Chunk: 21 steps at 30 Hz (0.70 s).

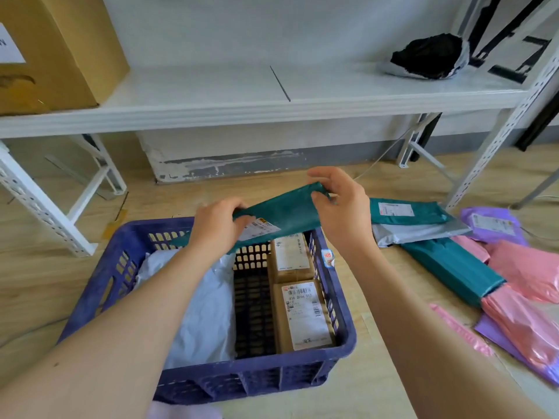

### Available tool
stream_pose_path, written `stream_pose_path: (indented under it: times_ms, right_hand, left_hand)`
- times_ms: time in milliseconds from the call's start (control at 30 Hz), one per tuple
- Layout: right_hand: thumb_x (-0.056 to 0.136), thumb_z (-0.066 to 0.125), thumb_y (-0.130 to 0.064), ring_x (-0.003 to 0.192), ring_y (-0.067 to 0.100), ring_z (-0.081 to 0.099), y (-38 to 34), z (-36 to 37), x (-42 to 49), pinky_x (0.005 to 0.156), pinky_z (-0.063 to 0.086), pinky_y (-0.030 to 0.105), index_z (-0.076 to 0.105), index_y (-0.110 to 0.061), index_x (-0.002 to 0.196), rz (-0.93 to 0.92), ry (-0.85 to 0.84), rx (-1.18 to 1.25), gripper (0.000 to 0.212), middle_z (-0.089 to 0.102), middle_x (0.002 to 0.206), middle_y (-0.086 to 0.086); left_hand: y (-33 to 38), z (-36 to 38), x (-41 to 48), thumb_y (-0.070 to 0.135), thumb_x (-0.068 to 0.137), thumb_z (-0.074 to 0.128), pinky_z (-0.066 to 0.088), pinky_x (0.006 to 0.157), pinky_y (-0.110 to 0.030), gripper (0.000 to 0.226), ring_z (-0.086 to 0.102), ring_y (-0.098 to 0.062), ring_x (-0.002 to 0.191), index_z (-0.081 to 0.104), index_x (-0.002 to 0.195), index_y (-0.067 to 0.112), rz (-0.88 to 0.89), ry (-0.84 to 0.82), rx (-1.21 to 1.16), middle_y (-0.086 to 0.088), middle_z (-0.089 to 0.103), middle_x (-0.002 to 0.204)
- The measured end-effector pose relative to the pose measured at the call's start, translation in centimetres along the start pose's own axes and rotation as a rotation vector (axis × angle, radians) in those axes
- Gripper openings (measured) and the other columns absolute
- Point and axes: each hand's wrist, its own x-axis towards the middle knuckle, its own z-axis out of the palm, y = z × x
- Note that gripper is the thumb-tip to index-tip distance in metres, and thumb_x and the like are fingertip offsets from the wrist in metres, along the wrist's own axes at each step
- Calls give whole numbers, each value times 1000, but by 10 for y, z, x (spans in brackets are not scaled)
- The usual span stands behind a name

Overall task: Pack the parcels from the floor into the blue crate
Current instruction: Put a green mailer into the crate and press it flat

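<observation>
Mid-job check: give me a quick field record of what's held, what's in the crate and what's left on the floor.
held: teal parcel, gripped by left hand and right hand over the blue crate's far end
in crate: white bag at left; far brown box and near brown box at right
on floor, right of crate: teal parcels, grey parcel, purple parcel, pink parcels

Wooden floor [378, 373] — blue crate [242, 376], teal, pink, purple parcels [453, 267], white shelf [211, 95] — cardboard box [54, 49], black bag [429, 55]
</observation>
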Motion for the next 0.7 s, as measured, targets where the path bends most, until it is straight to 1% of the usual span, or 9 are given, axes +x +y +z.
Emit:
stream_pose_path:
  times_ms: [133, 167, 233, 300, 367, 467, 533, 633, 700]
  right_hand:
    - [87, 56, -5, 122, 13, 45, 11, 5, 2, 100, 39, 25, 48, -30, 132, 3, 18, -83, 52, 53, 132, -10]
    - [87, 55, -4, 124, 13, 43, 14, 7, 2, 101, 38, 21, 47, -28, 134, 22, 13, -90, 53, 50, 135, -8]
    - [87, 53, 0, 115, 1, 46, 19, 14, -2, 83, 34, -5, 46, -23, 135, 90, -26, -53, 53, 52, 131, -6]
    - [89, 51, 1, 89, -18, 49, 24, 22, -7, 64, 30, -10, 45, -19, 135, 176, -82, -7, 51, 55, 111, -12]
    - [90, 51, -1, 87, -10, 50, 30, 32, -12, 72, 33, 0, 45, -15, 136, 245, -143, -4, 47, 56, 105, -12]
    - [92, 51, -7, 111, 14, 53, 41, 46, -14, 87, 41, 25, 47, -10, 134, 353, -201, 2, 42, 55, 132, 3]
    - [93, 51, -13, 120, 20, 52, 47, 55, -14, 85, 42, 26, 38, -12, 142, 429, -245, -5, 51, 49, 139, 3]
    - [93, 51, -15, 114, 23, 56, 53, 63, -15, 80, 47, 29, 31, -15, 146, 479, -282, 3, 56, 50, 138, 3]
    - [93, 51, -15, 111, 23, 57, 55, 67, -13, 90, 50, 36, 35, -15, 144, 495, -296, 27, 54, 52, 136, 3]
  left_hand:
    - [-3, -4, 4, 24, 92, 55, 33, 52, -26, 11, 49, -12, 63, 54, 87, 15, -130, 33, -164, 4, 55, 77]
    - [-4, -5, 5, 24, 93, 54, 31, 50, -25, 15, 47, -11, 61, 51, 83, 14, -170, 49, -199, 3, 53, 73]
    - [-8, -7, 6, 23, 93, 53, 28, 52, -28, 23, 45, -16, 62, 47, 75, 12, -266, 74, -338, -3, 51, 71]
    - [-13, -7, 6, 22, 93, 55, 30, 55, -29, 27, 46, -19, 69, 44, 69, 13, -373, 98, -535, -8, 54, 75]
    - [-16, -6, 6, 21, 92, 56, 34, 58, -29, 25, 49, -20, 75, 47, 70, 14, -471, 117, -702, -6, 56, 77]
    - [-19, -6, 6, 22, 91, 58, 46, 74, -35, 19, 55, -22, 86, 54, 74, 18, -587, 105, -863, -2, 62, 83]
    - [-22, -6, 5, 21, 91, 60, 49, 87, -41, 12, 60, -24, 91, 59, 79, 19, -649, 91, -955, -1, 66, 89]
    - [-27, -8, 8, 19, 91, 60, 50, 92, -44, 8, 63, -26, 95, 61, 83, 17, -692, 62, -1021, -5, 68, 97]
    - [-29, -11, 13, 18, 92, 58, 50, 92, -44, 7, 62, -26, 96, 61, 86, 16, -679, 38, -1037, -6, 67, 100]
